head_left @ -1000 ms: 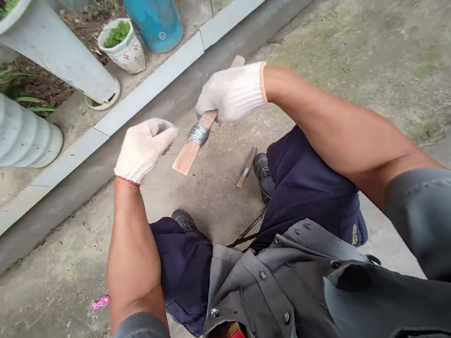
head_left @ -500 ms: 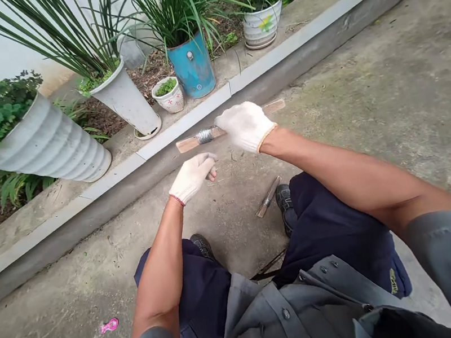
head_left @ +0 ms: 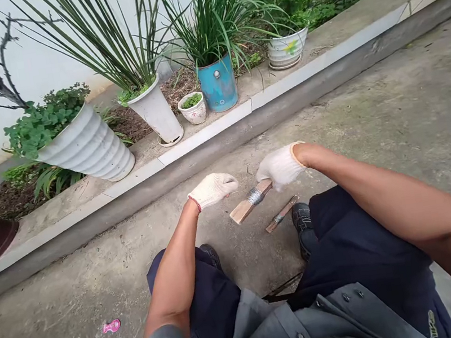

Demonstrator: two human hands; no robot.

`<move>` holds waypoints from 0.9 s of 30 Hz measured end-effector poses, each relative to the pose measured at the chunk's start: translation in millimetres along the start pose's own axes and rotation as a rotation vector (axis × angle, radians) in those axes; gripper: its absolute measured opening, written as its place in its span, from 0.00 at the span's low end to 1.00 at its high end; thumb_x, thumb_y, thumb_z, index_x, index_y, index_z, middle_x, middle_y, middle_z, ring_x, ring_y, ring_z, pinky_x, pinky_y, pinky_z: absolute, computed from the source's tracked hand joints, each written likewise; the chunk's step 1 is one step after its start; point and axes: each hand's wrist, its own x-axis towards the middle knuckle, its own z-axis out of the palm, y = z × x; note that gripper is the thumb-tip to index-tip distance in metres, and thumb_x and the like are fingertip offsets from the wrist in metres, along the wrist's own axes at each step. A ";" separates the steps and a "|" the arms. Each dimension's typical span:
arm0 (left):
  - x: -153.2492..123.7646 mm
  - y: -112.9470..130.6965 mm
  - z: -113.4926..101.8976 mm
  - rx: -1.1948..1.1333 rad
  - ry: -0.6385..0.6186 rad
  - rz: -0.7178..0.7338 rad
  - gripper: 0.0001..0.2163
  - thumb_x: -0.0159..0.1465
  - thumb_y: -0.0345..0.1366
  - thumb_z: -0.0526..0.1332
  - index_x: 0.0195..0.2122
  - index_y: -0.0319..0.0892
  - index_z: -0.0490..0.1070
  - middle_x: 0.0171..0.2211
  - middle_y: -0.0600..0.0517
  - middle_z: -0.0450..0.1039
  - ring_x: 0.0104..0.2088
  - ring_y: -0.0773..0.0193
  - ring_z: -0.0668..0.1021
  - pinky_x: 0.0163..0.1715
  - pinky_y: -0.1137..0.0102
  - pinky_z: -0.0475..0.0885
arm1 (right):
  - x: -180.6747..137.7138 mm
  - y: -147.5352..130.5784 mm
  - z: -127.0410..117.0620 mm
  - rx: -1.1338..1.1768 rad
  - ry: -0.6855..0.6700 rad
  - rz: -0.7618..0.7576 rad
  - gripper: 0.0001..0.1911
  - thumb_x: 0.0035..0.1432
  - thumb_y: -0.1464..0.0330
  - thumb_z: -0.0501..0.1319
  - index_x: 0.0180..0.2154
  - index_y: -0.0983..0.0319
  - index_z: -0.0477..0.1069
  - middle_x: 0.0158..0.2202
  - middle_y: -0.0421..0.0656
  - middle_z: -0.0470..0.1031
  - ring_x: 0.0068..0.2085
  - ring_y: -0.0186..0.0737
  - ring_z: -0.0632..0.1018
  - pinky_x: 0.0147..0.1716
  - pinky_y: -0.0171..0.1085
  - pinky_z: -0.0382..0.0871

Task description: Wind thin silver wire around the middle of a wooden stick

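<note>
My right hand (head_left: 280,167), in a white knitted glove, is closed round a flat wooden stick (head_left: 241,211). The stick slants, its bare end pointing down toward my left side. Silvery wire (head_left: 254,196) is wound in a tight coil about it, just beside my right fingers. My left hand (head_left: 214,189), also gloved, is pinched shut to the left of the coil. A faint thin strand of wire shows at its fingertips. On the concrete below lies a second wooden stick (head_left: 286,209) with wire wound round its middle, near my right shoe.
A low tiled ledge (head_left: 206,132) runs across ahead of me. White ribbed planter (head_left: 91,147), tall white pot (head_left: 159,114), small pot (head_left: 194,111) and blue bucket (head_left: 219,87) stand on it. A pink object (head_left: 111,326) lies on the ground at left.
The held stick has turned from nearly level to a steeper slant and come lower, nearer to me. Both hands sit lower in view, and the camera view has shifted.
</note>
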 end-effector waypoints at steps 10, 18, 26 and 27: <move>5.1 -8.8 15.6 -0.597 0.079 0.049 0.20 0.74 0.51 0.58 0.45 0.37 0.75 0.33 0.47 0.78 0.30 0.65 0.80 0.35 0.69 0.78 | 2.5 -6.2 -30.2 0.122 0.503 0.254 0.20 0.65 0.52 0.62 0.47 0.61 0.76 0.38 0.46 0.80 0.37 0.41 0.78 0.33 0.35 0.60; 2.8 -3.3 16.4 -0.342 0.024 -0.026 0.17 0.72 0.43 0.56 0.53 0.39 0.77 0.29 0.53 0.74 0.26 0.66 0.75 0.29 0.73 0.73 | 14.6 -6.4 -28.7 -0.182 0.527 0.518 0.17 0.68 0.71 0.57 0.51 0.65 0.81 0.46 0.61 0.82 0.49 0.58 0.83 0.44 0.45 0.69; -4.4 5.3 -4.4 0.063 0.205 -0.006 0.18 0.73 0.46 0.56 0.44 0.43 0.83 0.35 0.51 0.81 0.31 0.62 0.78 0.34 0.71 0.69 | -1.6 -21.0 -12.5 -0.221 0.086 0.379 0.13 0.55 0.73 0.67 0.43 0.64 0.84 0.40 0.56 0.82 0.43 0.53 0.82 0.43 0.45 0.70; -3.8 4.5 -4.0 0.066 0.212 -0.002 0.17 0.72 0.47 0.57 0.43 0.43 0.82 0.35 0.51 0.81 0.32 0.62 0.78 0.35 0.71 0.69 | -4.9 -19.8 -10.8 -0.196 0.050 0.291 0.13 0.53 0.72 0.68 0.42 0.63 0.84 0.38 0.53 0.81 0.40 0.50 0.81 0.41 0.43 0.69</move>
